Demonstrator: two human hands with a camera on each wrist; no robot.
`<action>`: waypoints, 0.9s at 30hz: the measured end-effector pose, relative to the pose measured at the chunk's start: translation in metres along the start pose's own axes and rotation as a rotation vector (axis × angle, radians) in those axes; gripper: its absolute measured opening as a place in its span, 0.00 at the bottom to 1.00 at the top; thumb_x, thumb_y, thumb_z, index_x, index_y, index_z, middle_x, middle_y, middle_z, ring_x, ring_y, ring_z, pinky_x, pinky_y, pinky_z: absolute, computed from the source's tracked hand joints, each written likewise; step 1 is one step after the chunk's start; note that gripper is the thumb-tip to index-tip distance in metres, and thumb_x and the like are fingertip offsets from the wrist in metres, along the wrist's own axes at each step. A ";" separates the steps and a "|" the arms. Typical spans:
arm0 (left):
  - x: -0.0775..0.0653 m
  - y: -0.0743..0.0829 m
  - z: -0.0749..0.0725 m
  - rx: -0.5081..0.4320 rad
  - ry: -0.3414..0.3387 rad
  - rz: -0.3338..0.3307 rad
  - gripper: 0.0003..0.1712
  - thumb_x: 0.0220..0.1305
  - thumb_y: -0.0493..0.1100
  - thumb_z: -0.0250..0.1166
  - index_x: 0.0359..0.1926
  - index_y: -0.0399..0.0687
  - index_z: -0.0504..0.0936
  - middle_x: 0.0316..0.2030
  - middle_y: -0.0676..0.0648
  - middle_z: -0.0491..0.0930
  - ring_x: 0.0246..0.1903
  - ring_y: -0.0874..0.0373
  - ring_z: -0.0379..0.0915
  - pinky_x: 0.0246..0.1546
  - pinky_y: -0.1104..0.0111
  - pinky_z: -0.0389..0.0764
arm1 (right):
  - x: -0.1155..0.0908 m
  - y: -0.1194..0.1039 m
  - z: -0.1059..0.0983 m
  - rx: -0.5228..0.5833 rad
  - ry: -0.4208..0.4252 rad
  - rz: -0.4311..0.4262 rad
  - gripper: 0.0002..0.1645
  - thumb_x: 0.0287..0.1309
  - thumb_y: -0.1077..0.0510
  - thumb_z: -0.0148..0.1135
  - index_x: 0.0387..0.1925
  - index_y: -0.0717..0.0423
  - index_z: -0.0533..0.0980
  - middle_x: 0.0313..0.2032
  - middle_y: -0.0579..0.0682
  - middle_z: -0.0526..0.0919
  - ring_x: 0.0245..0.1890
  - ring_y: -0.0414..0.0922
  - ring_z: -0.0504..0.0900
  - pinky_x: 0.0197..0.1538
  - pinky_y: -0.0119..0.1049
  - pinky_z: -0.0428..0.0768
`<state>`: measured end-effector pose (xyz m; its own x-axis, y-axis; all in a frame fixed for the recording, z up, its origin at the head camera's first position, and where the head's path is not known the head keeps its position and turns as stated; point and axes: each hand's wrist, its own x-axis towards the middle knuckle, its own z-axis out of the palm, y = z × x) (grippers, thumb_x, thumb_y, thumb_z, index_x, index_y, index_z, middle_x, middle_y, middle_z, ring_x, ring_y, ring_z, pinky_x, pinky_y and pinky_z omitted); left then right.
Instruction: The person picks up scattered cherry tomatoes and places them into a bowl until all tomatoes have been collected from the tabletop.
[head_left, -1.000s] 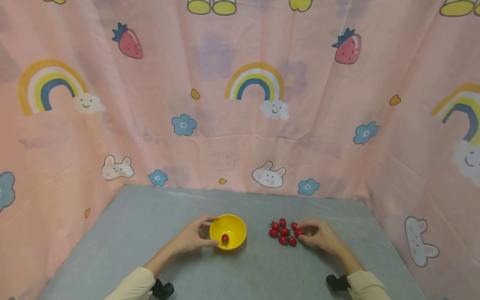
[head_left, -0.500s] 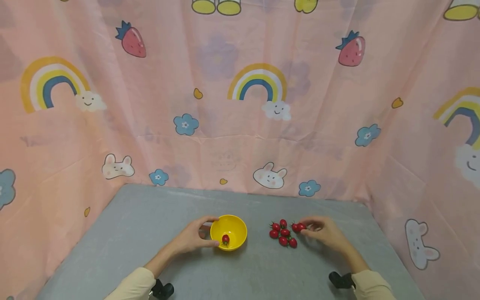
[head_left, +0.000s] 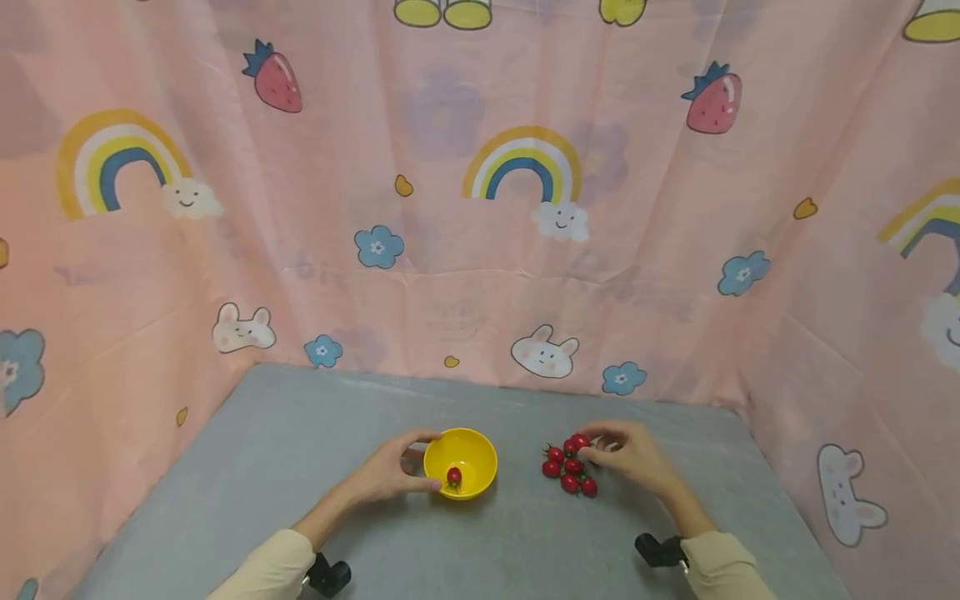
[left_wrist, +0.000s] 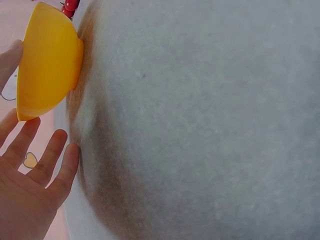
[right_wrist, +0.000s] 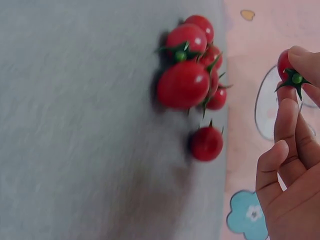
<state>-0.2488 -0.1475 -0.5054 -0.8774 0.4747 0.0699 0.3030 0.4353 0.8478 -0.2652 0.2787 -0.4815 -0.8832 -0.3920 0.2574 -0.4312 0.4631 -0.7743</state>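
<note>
My left hand (head_left: 388,472) holds the yellow bowl (head_left: 480,469) by its left side, thumb and index finger spread along the rim. The other fingers stand apart from it in the left wrist view. Inside the bowl lies one cherry tomato (head_left: 453,477). To the right, my right hand (head_left: 630,455) pinches another cherry tomato (right_wrist: 285,66) between thumb and fingertips, its green calyx showing. In the right wrist view this tomato is off the table. Several cherry tomatoes (head_left: 573,467) lie in a loose cluster beneath and left of that hand.
The grey table (head_left: 360,550) carries the bowl and tomatoes. A pink printed curtain (head_left: 450,292) hangs behind it and along both sides. Black wrist devices (head_left: 660,550) sit by the cuffs of the light sleeves.
My right hand has taken a cherry tomato from the cluster's right side, lifted it and moved left over the cluster. The left hand has stayed on the bowl. The head view has shifted slightly.
</note>
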 end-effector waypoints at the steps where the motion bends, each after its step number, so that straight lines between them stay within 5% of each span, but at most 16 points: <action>1: 0.000 0.000 0.000 -0.001 0.001 0.000 0.40 0.57 0.49 0.79 0.68 0.49 0.73 0.64 0.45 0.73 0.55 0.46 0.75 0.51 0.59 0.82 | 0.002 -0.001 0.002 -0.003 0.002 -0.006 0.14 0.60 0.60 0.73 0.48 0.57 0.85 0.42 0.48 0.87 0.35 0.46 0.80 0.40 0.35 0.81; 10: 0.000 0.003 -0.001 -0.029 -0.005 0.019 0.40 0.57 0.46 0.79 0.69 0.47 0.73 0.65 0.43 0.73 0.55 0.45 0.75 0.51 0.55 0.82 | 0.017 -0.014 0.020 0.047 -0.023 -0.057 0.15 0.59 0.60 0.74 0.47 0.58 0.85 0.42 0.50 0.87 0.33 0.46 0.81 0.34 0.35 0.82; 19: 0.002 -0.001 0.000 0.009 -0.010 0.014 0.39 0.57 0.47 0.79 0.68 0.46 0.74 0.64 0.43 0.73 0.54 0.46 0.76 0.51 0.58 0.82 | 0.030 -0.030 0.039 0.003 -0.047 -0.019 0.14 0.60 0.58 0.75 0.47 0.55 0.85 0.41 0.46 0.86 0.35 0.46 0.79 0.42 0.37 0.83; 27: 0.002 -0.001 -0.001 0.002 -0.008 0.014 0.39 0.57 0.47 0.79 0.68 0.46 0.74 0.64 0.43 0.73 0.54 0.46 0.76 0.51 0.59 0.82 | 0.044 -0.041 0.056 0.061 -0.087 -0.074 0.14 0.60 0.60 0.74 0.48 0.58 0.85 0.41 0.49 0.87 0.35 0.48 0.79 0.40 0.39 0.82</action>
<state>-0.2509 -0.1475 -0.5057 -0.8702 0.4865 0.0774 0.3156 0.4300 0.8459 -0.2756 0.1981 -0.4706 -0.8288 -0.4919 0.2666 -0.4805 0.3817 -0.7896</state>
